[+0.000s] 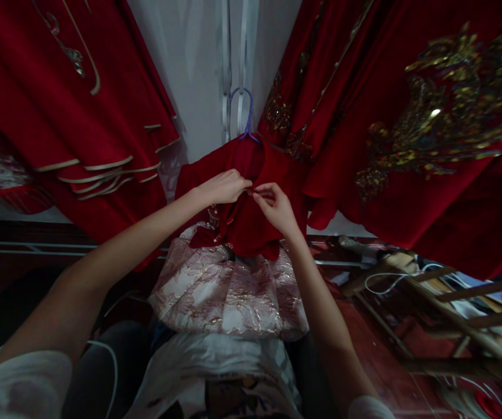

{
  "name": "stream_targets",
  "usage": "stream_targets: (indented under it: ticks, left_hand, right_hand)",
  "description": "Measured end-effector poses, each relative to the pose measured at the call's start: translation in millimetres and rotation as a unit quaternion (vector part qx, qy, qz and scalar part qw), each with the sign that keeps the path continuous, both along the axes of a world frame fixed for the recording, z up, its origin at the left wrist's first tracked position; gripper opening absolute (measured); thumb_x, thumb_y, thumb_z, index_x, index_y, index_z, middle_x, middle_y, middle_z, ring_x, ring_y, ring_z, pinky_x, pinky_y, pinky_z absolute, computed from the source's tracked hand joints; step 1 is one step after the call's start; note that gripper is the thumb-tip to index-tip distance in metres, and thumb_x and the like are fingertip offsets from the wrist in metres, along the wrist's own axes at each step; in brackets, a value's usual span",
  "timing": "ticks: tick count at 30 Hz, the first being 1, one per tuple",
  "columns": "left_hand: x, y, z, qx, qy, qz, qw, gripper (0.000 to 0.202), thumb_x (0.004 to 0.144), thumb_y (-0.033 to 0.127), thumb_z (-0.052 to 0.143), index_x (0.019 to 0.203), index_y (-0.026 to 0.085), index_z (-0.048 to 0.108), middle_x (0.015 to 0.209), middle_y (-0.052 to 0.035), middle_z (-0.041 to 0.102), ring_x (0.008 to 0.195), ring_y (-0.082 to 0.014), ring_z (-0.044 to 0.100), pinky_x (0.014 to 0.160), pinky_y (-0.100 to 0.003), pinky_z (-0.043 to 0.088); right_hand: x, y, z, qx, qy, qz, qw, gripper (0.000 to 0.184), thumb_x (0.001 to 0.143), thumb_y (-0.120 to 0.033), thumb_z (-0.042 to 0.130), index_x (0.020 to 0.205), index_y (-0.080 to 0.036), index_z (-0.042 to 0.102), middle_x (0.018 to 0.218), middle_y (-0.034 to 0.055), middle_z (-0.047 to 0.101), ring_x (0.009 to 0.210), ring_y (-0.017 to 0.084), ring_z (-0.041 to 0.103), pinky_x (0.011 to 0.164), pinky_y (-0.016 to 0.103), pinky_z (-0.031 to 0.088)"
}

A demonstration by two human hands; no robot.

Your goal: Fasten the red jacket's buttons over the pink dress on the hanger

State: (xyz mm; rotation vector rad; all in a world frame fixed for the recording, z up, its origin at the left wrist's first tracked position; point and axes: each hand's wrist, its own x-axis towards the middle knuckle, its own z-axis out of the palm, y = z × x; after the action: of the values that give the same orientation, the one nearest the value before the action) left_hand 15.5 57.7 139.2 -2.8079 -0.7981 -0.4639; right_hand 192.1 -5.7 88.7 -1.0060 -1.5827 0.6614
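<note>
Together, left hand [222,187] and right hand [276,208] fingers pinch the red jacket [244,230] at its front edge, robes [408,192] crowding.

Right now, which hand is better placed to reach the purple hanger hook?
Probably the left hand: it grips higher on the small red fabric jacket, closer beneath the purple hanger hook than the right hand.

- Left hand [224,187], arm outstretched, fingers curled into a tight pinch.
- Right hand [277,206], just beside that pinch (forearms bare), fingertips likewise pressed together.
</note>
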Motion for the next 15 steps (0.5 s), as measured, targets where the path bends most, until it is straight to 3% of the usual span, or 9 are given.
stream_targets:
  ticks: [2,5,9,15]
  left_hand:
    - [-0.3,1.3,3.1,-0.005,0.003,-0.001,1.0,0.022,0.085,0.017,0.049,0.087,0.016,0.071,0.073,-0.0084,0.068,0.074,-0.0198,0.064,0.074,-0.032,0.045]
    - [-1.6,1.4,6.9,-0.008,0.023,0.005,1.0,0.017,0.084,0.021,0.055,0.083,0.018,0.072,0.071,-0.0063,0.069,0.071,-0.0182,0.065,0.072,-0.03,0.045]
    - [-2.5,-3.0,7.6,0.017,0.026,0.0,1.0,0.014,0.081,0.026,0.061,0.085,0.018,0.072,0.078,-0.0068,0.071,0.083,-0.0212,0.065,0.085,-0.034,0.044]
    - [-3.8,-10.8,6.4,0.039,0.025,-0.018,0.999,0.015,0.081,0.022,0.058,0.084,0.018,0.072,0.082,-0.0055,0.073,0.091,-0.0214,0.064,0.103,-0.041,0.034]
  right_hand:
    - [-6.5,6.0,10.9,0.056,0.054,-0.017,0.997,0.031,0.084,-0.042,0.058,0.105,-0.021,0.054,0.117,0.0091,0.059,0.111,0.018,0.057,0.101,0.035,0.046]
    - [-17.4,12.6,27.5,0.077,0.104,0.03,0.991,0.041,0.086,-0.046,0.055,0.12,-0.022,0.051,0.131,0.009,0.053,0.126,0.019,0.048,0.113,0.038,0.034]
    - [-34.3,22.5,41.7,-0.004,0.141,0.126,0.982,0.056,0.089,-0.046,0.049,0.138,-0.023,0.039,0.142,0.0084,0.046,0.135,0.021,0.04,0.115,0.044,0.03]
    - [-50.4,42.7,41.8,-0.076,0.166,0.11,0.977,0.07,0.088,-0.043,0.05,0.146,-0.011,0.025,0.142,0.0136,0.045,0.139,0.021,0.036,0.116,0.041,0.029]
